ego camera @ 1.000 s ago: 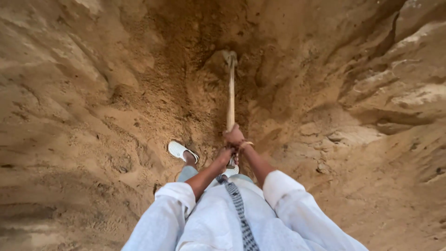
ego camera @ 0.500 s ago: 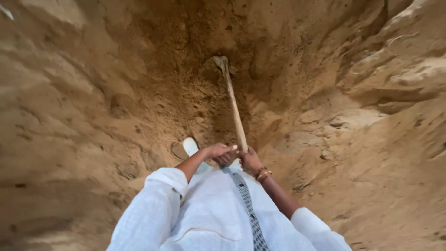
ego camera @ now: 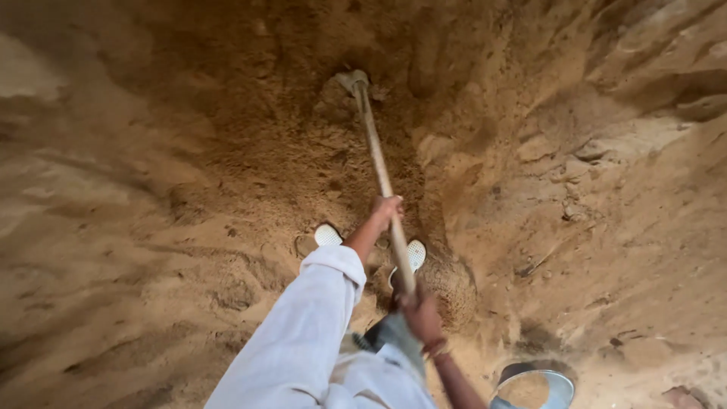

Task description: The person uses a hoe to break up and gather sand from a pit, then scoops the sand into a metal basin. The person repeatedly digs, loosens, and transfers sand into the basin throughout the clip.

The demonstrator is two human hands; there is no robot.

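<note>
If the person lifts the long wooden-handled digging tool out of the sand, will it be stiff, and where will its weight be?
The digging tool probably stays stiff: its handle runs straight between both grips. It is likely head-heavy, since the head sits far beyond the left hand and right hand. The loose sand around the head would likely crumble and slide off rather than hold it.

You see only a part of the metal basin [ego camera: 536,388], because the bottom edge of the picture cuts it. The head of the digging tool [ego camera: 353,79] sits in the soil, so you cannot tell its shape. Your right hand [ego camera: 421,318] covers the end of the wooden handle [ego camera: 379,168], and your right forearm leaves the picture at the bottom. Your two shoes [ego camera: 328,234] show only their toes; your sleeve hides the rest. The top left of the earth wall [ego camera: 91,151] is blurred.
</note>
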